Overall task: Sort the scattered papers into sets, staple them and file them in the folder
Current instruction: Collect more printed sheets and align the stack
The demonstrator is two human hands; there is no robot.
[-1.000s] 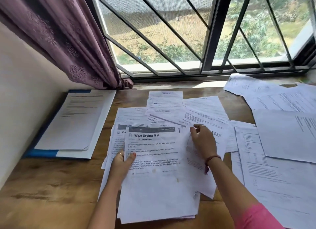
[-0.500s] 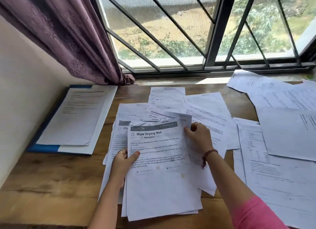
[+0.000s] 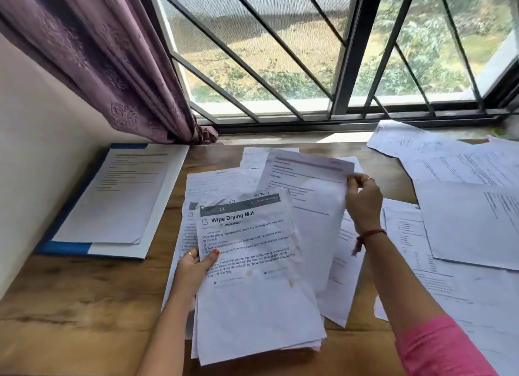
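Note:
My left hand (image 3: 193,269) grips the left edge of a stack of sheets (image 3: 252,305) topped by a page headed "Wipe Drying Mat", lifted a little off the wooden table (image 3: 84,314). My right hand (image 3: 363,201) pinches the top right corner of another printed sheet (image 3: 306,196), raised and tilted behind the stack. More loose papers (image 3: 219,182) lie under and behind both. A blue folder (image 3: 64,248) with white sheets on it lies at the left by the wall. No stapler is in view.
Many printed sheets (image 3: 463,207) overlap across the right side of the table up to the window sill. A purple curtain (image 3: 98,53) hangs at the back left. A barred window (image 3: 323,53) runs along the far edge. A cream wall borders the left.
My right hand has lifted a sheet from the pile and raised it up and to the right. My left hand keeps its hold on the stack, which has risen slightly.

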